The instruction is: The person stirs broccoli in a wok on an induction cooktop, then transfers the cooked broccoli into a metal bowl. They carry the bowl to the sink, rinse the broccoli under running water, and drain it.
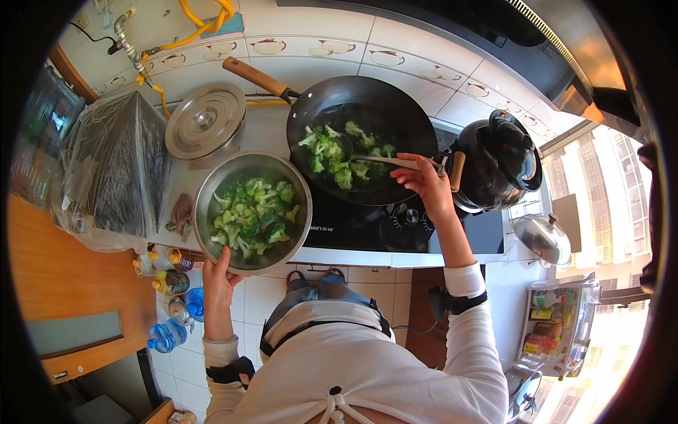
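My left hand (221, 283) grips the near rim of a stainless steel bowl (305, 212), its thumb over the edge. Broccoli florets (249, 214) fill the bowl's bottom. In my right hand (424, 183) is the metal handle of a ladle (381, 159), which reaches into a dark wok (365, 95). More broccoli (331, 153) lies in the wok around the ladle's head; the head itself is partly hidden. The wok stands on a black gas stove (360, 228), its wooden handle (254, 75) pointing to the back left. The bowl is just left of the wok, at the counter's front edge.
A lidded steel pot (204, 124) stands behind the bowl, beside a plastic-covered appliance (114, 164). A dark cloth (181, 214) lies left of the bowl. Right of the wok are a black pot (487, 164) and a glass lid (540, 238). A range hood (476, 37) overhangs the back right.
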